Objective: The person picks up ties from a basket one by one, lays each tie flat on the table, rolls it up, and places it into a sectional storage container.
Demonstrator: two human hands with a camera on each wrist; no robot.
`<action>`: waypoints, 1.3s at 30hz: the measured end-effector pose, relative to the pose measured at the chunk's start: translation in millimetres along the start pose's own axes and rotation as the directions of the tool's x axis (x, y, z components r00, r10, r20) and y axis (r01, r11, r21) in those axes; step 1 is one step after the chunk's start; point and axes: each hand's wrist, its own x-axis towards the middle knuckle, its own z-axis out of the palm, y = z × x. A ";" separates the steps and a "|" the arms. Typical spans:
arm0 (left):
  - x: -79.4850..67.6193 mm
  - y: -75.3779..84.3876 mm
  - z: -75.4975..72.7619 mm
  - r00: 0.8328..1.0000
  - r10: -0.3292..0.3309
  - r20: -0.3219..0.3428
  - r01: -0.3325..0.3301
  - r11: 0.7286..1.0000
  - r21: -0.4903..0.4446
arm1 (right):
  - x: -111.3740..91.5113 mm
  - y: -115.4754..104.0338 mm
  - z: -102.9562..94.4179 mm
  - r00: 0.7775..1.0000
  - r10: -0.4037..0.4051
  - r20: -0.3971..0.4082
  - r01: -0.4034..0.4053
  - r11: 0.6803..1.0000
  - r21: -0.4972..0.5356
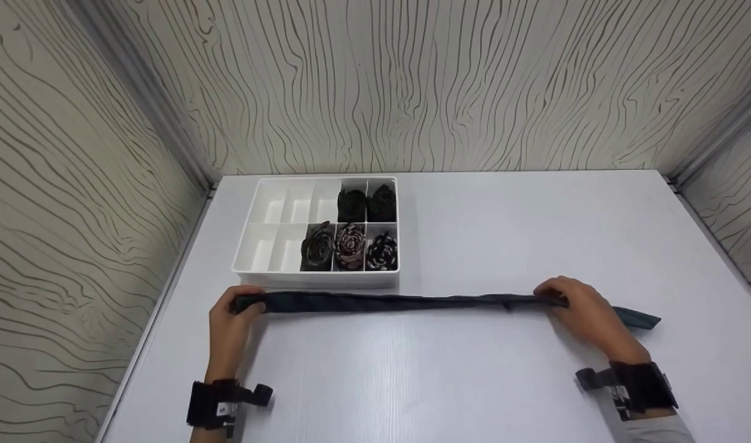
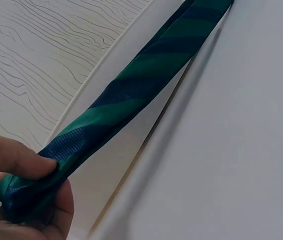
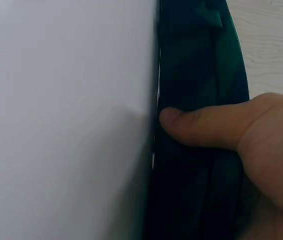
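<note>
A green and navy striped necktie (image 1: 375, 303) stretches lengthwise between both hands, just in front of the white box. At its left end my left hand (image 1: 235, 314) pinches the folded tie between thumb and fingers; the left wrist view shows the tie's stripes (image 2: 146, 70) and that hand (image 2: 26, 185) close up. Toward the other end my right hand (image 1: 588, 317) grips the tie, and a short tail (image 1: 639, 318) sticks out beyond it. In the right wrist view the thumb (image 3: 201, 125) lies across the dark tie (image 3: 186, 195).
A white divided box (image 1: 317, 280) stands at the back left. Several rolled dark ties, among them a reddish patterned roll (image 1: 350, 246), fill compartments on its right side; others on its left are bare. Wood-grain panels (image 1: 400, 86) border the white table (image 1: 375, 381).
</note>
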 end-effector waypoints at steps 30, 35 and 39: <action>2.4 -14.1 -18.7 0.998 -0.066 0.018 0.055 0.934 0.353 | -24.2 45.4 -30.4 0.981 0.079 0.179 -0.076 0.997 -0.026; 2.0 -9.6 -18.7 0.998 -0.062 0.001 0.059 0.954 0.295 | -23.1 46.0 -28.7 0.986 0.107 0.128 -0.103 0.994 -0.042; 3.2 -8.6 -18.2 0.999 -0.054 0.005 0.050 0.956 0.290 | -21.2 47.5 -26.2 0.991 0.089 0.098 -0.084 0.995 -0.056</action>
